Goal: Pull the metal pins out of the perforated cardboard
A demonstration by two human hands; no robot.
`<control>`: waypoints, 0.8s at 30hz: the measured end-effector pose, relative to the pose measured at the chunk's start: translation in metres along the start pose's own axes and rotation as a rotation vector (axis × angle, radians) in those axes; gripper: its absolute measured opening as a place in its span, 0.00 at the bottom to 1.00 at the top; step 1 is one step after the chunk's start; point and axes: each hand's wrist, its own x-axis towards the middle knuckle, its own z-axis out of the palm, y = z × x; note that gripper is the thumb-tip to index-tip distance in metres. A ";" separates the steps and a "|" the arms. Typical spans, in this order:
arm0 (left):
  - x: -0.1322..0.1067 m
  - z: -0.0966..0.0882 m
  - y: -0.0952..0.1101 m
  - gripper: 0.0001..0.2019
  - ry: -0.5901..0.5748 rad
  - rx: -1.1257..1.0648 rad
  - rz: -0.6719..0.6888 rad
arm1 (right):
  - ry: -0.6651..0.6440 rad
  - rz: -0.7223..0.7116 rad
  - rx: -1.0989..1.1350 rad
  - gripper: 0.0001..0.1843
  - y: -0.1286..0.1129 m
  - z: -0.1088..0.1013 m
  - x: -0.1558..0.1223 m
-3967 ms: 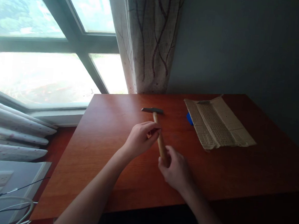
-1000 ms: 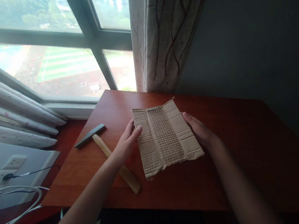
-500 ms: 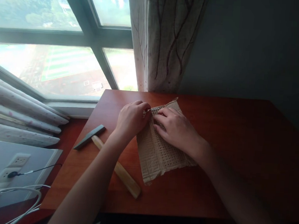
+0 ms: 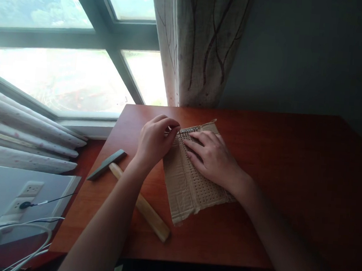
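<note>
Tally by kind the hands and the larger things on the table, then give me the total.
Hands: 2 (left hand, right hand)
Hammer: 1
Cardboard sheet: 1
Total: 4

Any small piece between the left fingertips is too small to tell, so it is left out.

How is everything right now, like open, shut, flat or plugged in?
Cardboard, opened out, holes along its middle, torn edges
Left hand, fingertips pinched near the cardboard's far edge
Right hand, fingers spread on the cardboard
Hammer, lying down, not held
Black plug, plugged in
Curtains, bunched aside
Window, looks shut
</note>
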 end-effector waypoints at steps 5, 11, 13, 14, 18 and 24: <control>-0.001 -0.029 0.001 0.06 0.344 -0.106 -0.087 | 0.004 0.008 0.012 0.19 0.001 0.002 -0.001; -0.013 -0.063 -0.045 0.07 -0.079 0.271 -0.329 | 0.010 0.015 0.020 0.19 0.002 0.003 -0.002; -0.019 -0.062 -0.056 0.08 -0.373 0.399 -0.371 | 0.012 0.018 0.020 0.20 0.002 0.003 -0.002; -0.022 -0.060 -0.058 0.08 -0.482 0.426 -0.378 | 0.014 0.018 0.021 0.20 0.002 0.003 -0.003; -0.034 -0.050 -0.061 0.08 -0.631 0.424 -0.374 | 0.014 0.018 0.025 0.20 0.002 0.003 -0.002; -0.043 -0.047 -0.072 0.10 -0.615 0.368 -0.384 | 0.018 0.017 0.036 0.19 0.002 0.003 -0.002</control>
